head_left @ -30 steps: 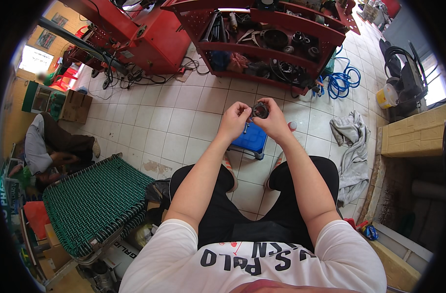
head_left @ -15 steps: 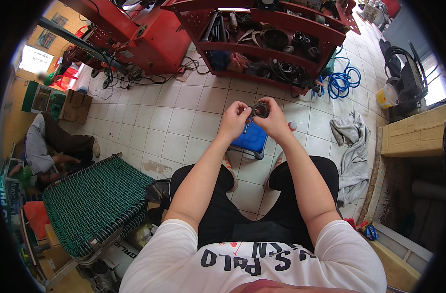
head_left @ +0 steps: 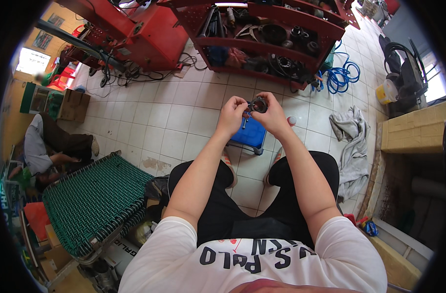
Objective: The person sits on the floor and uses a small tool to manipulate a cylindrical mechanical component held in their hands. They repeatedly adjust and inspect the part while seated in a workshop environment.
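My right hand (head_left: 273, 117) grips a dark round metal part (head_left: 255, 108) with an open middle, like a ring or small housing. Fingers of my left hand (head_left: 231, 115) are pinched together against its left side; whatever is between them is too small to make out. Both hands are held out over a blue plastic box (head_left: 251, 137) standing on the floor between my feet. A small silvery piece, perhaps a bolt (head_left: 244, 123), shows just below the left fingers, over the box's lid.
A red tool cart (head_left: 262, 63) full of parts stands ahead, beside a red machine (head_left: 152, 41). Blue hose (head_left: 342, 78) coils at its right. A grey cloth (head_left: 352, 146) lies on the right, a green woven folding bed (head_left: 98, 200) at left. Beyond it is another person (head_left: 50, 141).
The round part has turned slightly in my hands, its opening now showing more. Otherwise the view has only shifted a little.
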Tool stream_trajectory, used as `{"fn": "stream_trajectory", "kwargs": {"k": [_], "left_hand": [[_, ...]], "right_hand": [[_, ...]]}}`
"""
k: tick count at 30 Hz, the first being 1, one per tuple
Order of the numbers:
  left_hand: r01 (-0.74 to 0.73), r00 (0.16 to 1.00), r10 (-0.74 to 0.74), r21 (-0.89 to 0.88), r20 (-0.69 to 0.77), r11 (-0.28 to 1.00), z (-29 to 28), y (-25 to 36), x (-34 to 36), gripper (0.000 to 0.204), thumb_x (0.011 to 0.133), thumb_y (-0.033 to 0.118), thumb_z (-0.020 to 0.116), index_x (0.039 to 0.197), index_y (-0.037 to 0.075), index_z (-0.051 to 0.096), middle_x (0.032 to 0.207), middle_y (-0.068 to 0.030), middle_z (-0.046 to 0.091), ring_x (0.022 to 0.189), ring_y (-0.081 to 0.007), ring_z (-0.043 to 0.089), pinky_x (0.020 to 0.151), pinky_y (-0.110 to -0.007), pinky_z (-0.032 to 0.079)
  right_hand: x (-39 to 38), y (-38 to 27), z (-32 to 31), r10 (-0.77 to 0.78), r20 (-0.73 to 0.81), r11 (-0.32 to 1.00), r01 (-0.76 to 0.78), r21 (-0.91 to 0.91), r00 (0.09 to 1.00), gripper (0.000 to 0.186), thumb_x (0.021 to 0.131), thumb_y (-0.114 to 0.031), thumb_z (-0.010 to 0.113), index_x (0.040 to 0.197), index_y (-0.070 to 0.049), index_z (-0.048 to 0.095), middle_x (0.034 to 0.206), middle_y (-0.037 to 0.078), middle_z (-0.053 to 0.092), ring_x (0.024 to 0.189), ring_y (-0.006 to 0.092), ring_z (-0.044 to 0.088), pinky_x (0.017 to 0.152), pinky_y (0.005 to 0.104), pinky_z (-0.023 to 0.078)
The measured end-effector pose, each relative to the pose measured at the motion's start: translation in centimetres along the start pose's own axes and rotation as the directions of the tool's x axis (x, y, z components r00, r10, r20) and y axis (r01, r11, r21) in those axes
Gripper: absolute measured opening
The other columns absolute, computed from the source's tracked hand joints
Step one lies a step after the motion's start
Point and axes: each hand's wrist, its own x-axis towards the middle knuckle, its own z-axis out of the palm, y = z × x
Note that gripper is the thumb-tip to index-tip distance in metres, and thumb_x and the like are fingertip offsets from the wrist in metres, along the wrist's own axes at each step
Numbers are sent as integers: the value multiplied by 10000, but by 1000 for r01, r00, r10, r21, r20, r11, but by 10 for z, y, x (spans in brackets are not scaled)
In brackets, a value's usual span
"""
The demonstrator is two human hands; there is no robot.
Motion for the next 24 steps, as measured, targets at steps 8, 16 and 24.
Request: {"fn": "stream_trajectory", "kwargs": {"k": [8,16,24], "left_hand": [[-17,999,24,147,-42,989,0,-8,4,372,1050,337,573,923,-11,605,814,-81,680,693,-143,659,652,-295,533],[2,998,3,73,-60,997,4,4,0,341,1070,347,537,960,28,589,852,-53,653,755,-132,631,701,-278,539],[-27,999,32,178,-27,984,0,-4,2,346,1060,333,555,948,8,588,821,-77,659,712,-145,646,664,-298,548]], "right_hand": [[2,8,0,-12,-2,1000,12,-2,1000,606,717,-115,751,1263,21,525,1110,161,662,1038,241,656,927,337,522],[3,8,1,-13,-1,1000,13,21,1000,593,723,-104,742,1262,19,526,1098,144,661,1022,214,651,921,326,519],[3,8,2,-11,1,1000,11,23,1000,590,727,-109,745,1261,17,527,1087,132,663,1008,205,649,913,321,519]]}}
